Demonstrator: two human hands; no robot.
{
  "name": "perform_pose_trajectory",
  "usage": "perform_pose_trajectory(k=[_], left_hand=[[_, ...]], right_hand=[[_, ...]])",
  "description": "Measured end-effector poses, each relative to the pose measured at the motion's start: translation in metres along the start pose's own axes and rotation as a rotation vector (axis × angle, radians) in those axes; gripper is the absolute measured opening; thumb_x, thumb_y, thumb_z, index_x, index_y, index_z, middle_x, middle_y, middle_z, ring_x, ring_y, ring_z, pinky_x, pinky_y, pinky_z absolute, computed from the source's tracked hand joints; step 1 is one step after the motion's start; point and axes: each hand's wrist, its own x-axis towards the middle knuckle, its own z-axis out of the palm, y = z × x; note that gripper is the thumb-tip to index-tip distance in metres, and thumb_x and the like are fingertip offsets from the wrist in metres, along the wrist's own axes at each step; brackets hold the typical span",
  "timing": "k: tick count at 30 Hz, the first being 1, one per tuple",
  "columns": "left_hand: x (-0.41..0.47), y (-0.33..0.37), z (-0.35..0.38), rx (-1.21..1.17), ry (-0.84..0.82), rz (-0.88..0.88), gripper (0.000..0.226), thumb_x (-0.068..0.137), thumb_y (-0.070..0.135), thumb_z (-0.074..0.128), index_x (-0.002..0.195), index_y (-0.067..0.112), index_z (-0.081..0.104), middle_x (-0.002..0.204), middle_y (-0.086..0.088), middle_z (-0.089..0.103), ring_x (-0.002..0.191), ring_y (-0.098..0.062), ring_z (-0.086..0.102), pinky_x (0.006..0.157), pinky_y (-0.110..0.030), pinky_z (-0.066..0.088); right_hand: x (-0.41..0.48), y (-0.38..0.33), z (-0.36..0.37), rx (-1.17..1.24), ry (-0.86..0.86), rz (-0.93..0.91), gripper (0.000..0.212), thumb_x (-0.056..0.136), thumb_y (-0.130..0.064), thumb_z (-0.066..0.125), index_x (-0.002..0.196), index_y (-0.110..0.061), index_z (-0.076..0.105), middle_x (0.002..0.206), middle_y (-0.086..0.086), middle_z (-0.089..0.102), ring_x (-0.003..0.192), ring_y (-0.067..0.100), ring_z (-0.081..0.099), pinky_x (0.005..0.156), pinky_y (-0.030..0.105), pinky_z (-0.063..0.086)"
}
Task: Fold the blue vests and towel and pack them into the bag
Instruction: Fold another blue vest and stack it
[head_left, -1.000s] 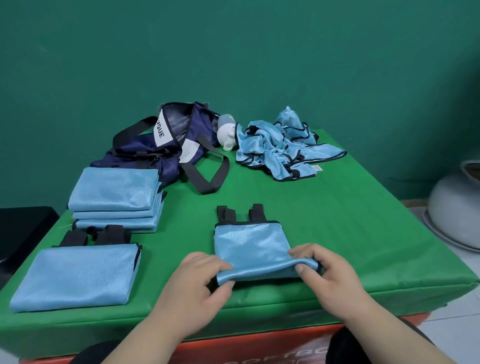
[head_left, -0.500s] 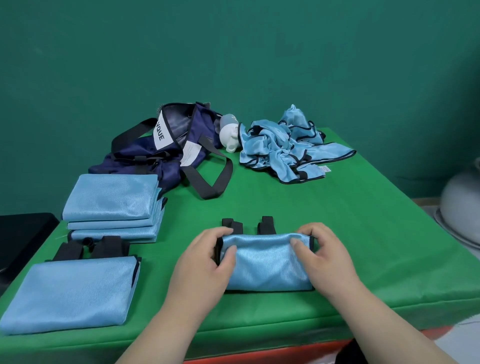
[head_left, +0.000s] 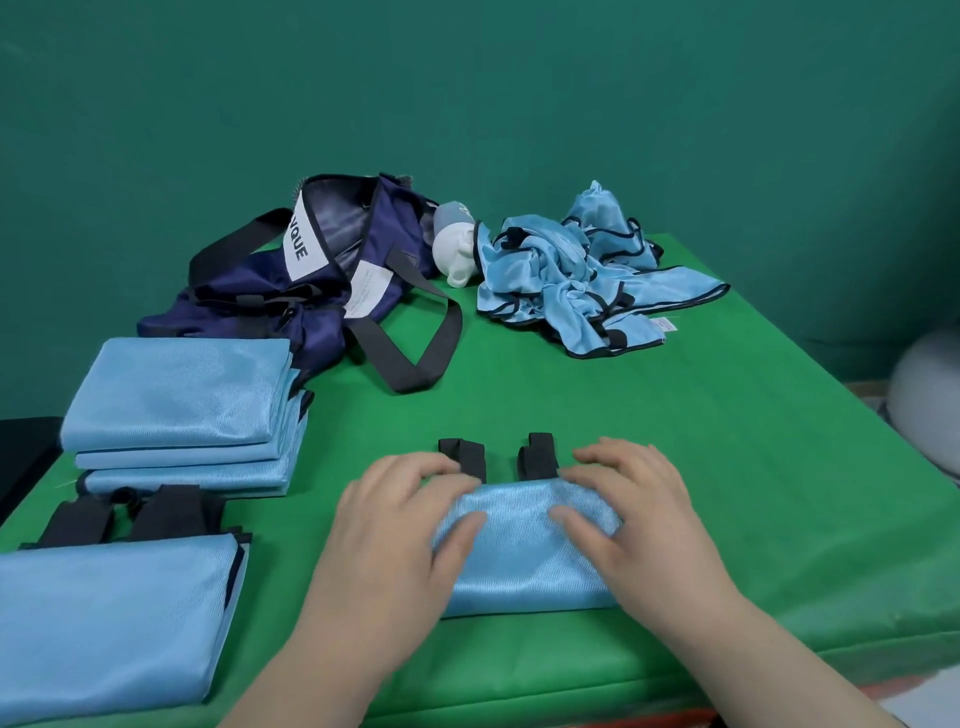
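A folded blue vest (head_left: 524, 551) with two black straps sticking out at its far edge lies near the front of the green table (head_left: 727, 467). My left hand (head_left: 395, 525) presses flat on its left side and my right hand (head_left: 628, 514) on its right side, fingers spread. A stack of folded blue vests (head_left: 182, 405) sits at the left, and another folded vest (head_left: 109, 618) lies at the front left. The navy bag (head_left: 311, 280) with black straps lies open at the back left. A heap of unfolded blue vests (head_left: 587, 270) is at the back.
A white and grey bottle (head_left: 454, 244) lies between the bag and the heap. A pale round vessel (head_left: 930, 405) stands off the table at the right. A dark object (head_left: 21, 452) sits beyond the left edge. A green wall rises behind.
My hands folded the near edge of the vest over to its far edge, then let go of the fabric and now press flat on top of the fold.
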Motion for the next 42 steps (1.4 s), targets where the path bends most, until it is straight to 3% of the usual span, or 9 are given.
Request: perform_pose_trajectory(k=[2,5,9,13,18,26,31,36,42], left_hand=[[-0.001,-0.003,0.008,0.061,-0.106,0.111,0.03,0.09,0.048,0.049,0.107,0.034,0.07,0.112,0.02,0.062,0.11,-0.006,0.053,0.09,-0.029,0.042],[-0.001,-0.009,0.016,0.085,-0.287,0.084,0.037,0.091,0.053,0.041,0.115,0.038,0.066,0.129,0.021,0.061,0.124,-0.007,0.053,0.099,-0.031,0.041],[0.003,-0.013,0.018,0.04,-0.406,-0.011,0.07,0.086,0.066,0.014,0.144,0.042,0.045,0.152,0.03,0.032,0.143,0.004,0.025,0.113,-0.021,0.014],[0.004,-0.014,0.016,0.056,-0.432,-0.028,0.078,0.081,0.068,0.003,0.151,0.047,0.031,0.154,0.035,0.02,0.146,0.007,0.012,0.119,-0.023,0.006],[0.003,-0.013,0.014,0.09,-0.425,-0.017,0.08,0.08,0.067,-0.001,0.152,0.047,0.025,0.156,0.034,0.019,0.144,0.006,0.017,0.116,-0.023,0.008],[-0.002,-0.015,0.009,0.03,-0.429,0.01,0.068,0.088,0.059,0.01,0.145,0.043,0.044,0.147,0.03,0.04,0.132,-0.001,0.038,0.108,-0.027,0.027],[-0.002,-0.019,0.009,-0.017,-0.409,0.009,0.054,0.093,0.052,0.022,0.137,0.045,0.053,0.136,0.035,0.048,0.119,0.002,0.041,0.104,-0.023,0.031],[-0.002,-0.019,0.006,-0.056,-0.368,-0.01,0.035,0.094,0.04,0.043,0.121,0.042,0.065,0.118,0.034,0.059,0.102,0.004,0.051,0.096,-0.024,0.04],[-0.002,-0.017,0.0,-0.068,-0.408,-0.034,0.04,0.086,0.042,0.048,0.124,0.044,0.062,0.12,0.037,0.055,0.109,0.008,0.049,0.1,-0.017,0.035]], right_hand=[[-0.003,-0.001,0.004,-0.032,-0.047,-0.062,0.042,0.09,-0.06,0.05,0.114,-0.033,0.071,0.122,-0.016,0.062,0.128,0.011,0.048,0.116,0.052,0.03],[-0.005,0.001,0.006,-0.099,-0.164,-0.065,0.055,0.09,-0.065,0.042,0.129,-0.033,0.063,0.132,-0.017,0.057,0.133,0.009,0.044,0.119,0.05,0.024],[-0.004,0.006,0.002,-0.141,-0.315,0.019,0.082,0.085,-0.075,0.021,0.152,-0.032,0.037,0.15,-0.02,0.039,0.14,0.001,0.029,0.123,0.038,0.014],[-0.003,0.004,0.0,-0.174,-0.348,0.023,0.088,0.082,-0.077,0.013,0.155,-0.031,0.032,0.153,-0.02,0.035,0.142,0.0,0.025,0.124,0.034,0.009],[-0.002,0.005,0.001,-0.159,-0.342,0.003,0.085,0.085,-0.074,0.02,0.153,-0.027,0.037,0.15,-0.018,0.041,0.14,0.004,0.03,0.123,0.039,0.016],[-0.004,0.011,0.0,-0.119,-0.304,-0.048,0.068,0.091,-0.062,0.028,0.144,-0.027,0.052,0.125,-0.019,0.057,0.12,0.006,0.043,0.11,0.034,0.033],[-0.003,0.012,-0.001,-0.096,-0.305,-0.018,0.065,0.088,-0.063,0.025,0.139,-0.037,0.056,0.112,-0.025,0.053,0.108,0.002,0.039,0.097,0.024,0.028],[-0.002,0.013,-0.002,-0.057,-0.304,-0.001,0.057,0.088,-0.06,0.033,0.131,-0.039,0.064,0.1,-0.022,0.052,0.1,0.005,0.043,0.095,0.032,0.038],[-0.001,0.012,-0.004,-0.046,-0.298,-0.005,0.056,0.085,-0.059,0.038,0.129,-0.039,0.065,0.098,-0.026,0.05,0.102,0.0,0.044,0.096,0.029,0.039]])
